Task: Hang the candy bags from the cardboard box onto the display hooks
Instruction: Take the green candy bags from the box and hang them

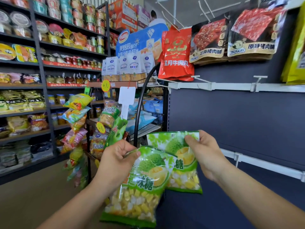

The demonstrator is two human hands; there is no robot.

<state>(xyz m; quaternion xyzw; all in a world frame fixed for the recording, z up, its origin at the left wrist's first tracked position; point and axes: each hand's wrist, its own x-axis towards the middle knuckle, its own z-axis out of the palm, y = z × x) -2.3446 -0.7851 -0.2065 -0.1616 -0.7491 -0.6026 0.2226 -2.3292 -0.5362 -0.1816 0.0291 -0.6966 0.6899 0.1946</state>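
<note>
Green candy bag [140, 187], overlapping second candy bag [183, 151]

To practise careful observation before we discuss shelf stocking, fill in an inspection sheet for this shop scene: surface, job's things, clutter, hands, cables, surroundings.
Surface: dark blue display panel with white rails; no table seen.
Job's things: two green candy bags, front bag overlapping rear bag; bare hooks on the upper rail; cardboard box not in view.
Clutter: nothing seen.
Hands: left hand pinches the front bag's top edge; right hand grips the rear bag's top corner.
Cables: nothing seen.
Surroundings: red bag and jerky bags hang above; stocked shelves at left; bread rack between.
</note>
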